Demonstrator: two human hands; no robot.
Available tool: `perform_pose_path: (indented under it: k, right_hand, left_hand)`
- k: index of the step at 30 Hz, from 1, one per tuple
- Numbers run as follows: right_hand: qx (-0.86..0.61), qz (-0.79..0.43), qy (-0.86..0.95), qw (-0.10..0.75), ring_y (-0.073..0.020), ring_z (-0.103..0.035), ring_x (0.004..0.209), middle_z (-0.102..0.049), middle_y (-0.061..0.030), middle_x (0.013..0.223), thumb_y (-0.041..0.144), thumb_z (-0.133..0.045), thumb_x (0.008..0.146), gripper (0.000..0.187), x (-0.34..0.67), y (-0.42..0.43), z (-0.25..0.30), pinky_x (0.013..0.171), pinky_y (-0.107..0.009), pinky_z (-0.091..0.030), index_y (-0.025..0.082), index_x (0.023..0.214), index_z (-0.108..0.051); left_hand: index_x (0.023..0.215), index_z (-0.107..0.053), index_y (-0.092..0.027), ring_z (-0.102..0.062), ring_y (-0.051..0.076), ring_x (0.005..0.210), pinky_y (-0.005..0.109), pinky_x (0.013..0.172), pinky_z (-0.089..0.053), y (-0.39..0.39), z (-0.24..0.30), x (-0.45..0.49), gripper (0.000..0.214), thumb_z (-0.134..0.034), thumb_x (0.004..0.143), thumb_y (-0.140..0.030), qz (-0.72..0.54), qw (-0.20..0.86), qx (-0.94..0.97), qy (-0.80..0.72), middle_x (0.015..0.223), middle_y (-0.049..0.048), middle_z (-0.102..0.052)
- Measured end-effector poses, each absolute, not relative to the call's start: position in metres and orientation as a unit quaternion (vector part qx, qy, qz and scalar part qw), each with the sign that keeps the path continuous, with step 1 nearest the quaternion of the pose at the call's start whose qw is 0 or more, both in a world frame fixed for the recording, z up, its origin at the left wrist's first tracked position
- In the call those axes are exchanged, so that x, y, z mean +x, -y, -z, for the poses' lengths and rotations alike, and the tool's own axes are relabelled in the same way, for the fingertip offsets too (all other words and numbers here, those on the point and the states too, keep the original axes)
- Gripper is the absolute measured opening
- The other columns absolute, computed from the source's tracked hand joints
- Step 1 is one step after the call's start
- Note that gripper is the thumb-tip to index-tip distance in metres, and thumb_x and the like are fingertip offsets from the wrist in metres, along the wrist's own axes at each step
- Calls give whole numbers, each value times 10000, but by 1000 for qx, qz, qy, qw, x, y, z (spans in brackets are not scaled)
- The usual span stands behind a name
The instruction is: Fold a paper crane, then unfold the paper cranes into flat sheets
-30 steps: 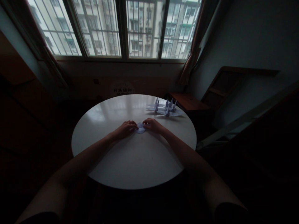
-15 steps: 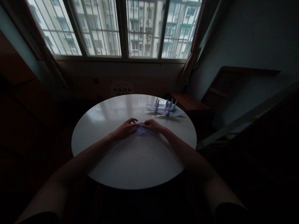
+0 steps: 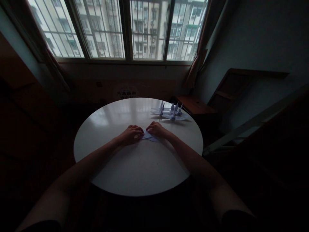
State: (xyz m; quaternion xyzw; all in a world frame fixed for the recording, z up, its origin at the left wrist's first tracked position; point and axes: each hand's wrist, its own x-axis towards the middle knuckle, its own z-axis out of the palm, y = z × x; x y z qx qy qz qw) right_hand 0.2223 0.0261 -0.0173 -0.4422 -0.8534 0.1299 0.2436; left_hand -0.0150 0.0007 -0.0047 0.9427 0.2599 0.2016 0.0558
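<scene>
A small pale-blue piece of folded paper lies near the middle of the round white table. My left hand is closed on its left side, fingers bent and fingertips together at the edge. From the right, my right hand pinches the paper's upper edge with thumb and forefinger. Part of the sheet is hidden beneath both hands. Several folded paper cranes stand together toward the table's far right, apart from my hands.
Beyond the table is a barred window with curtains at its sides. A low wooden cabinet stands past the right rear of the table. A wooden frame leans by the right wall.
My left fingers, raised and spread before, have closed down onto the paper. My right hand has shifted slightly up. The paper's visible outline is now flatter and wider.
</scene>
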Motion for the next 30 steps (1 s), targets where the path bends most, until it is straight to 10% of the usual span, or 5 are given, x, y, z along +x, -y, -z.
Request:
perform_pose_path:
  k: [13,30]
  right_hand:
    - [-330,-153,894,261,-184,-610,1036,-730,-52,1003,-138,-462,621,488,217,-23,15,951,-337,-458,201,771,-781]
    - [-364,-87,894,246,-200,-651,908,-704,-120,1025,214,-638,854,208,224,-22,15,850,-322,-475,191,1027,-752]
  left_hand:
    - [1134,-674,-273,-452,314,1219,504,1031,-326,-5,13,-18,430,-601,835,-573,-179,-5,915,-363,1285,72,-577]
    - [1021,-729,-280,-597,225,1107,403,997,-405,-23,12,-27,244,-561,850,-235,-182,13,937,-296,1144,29,-700]
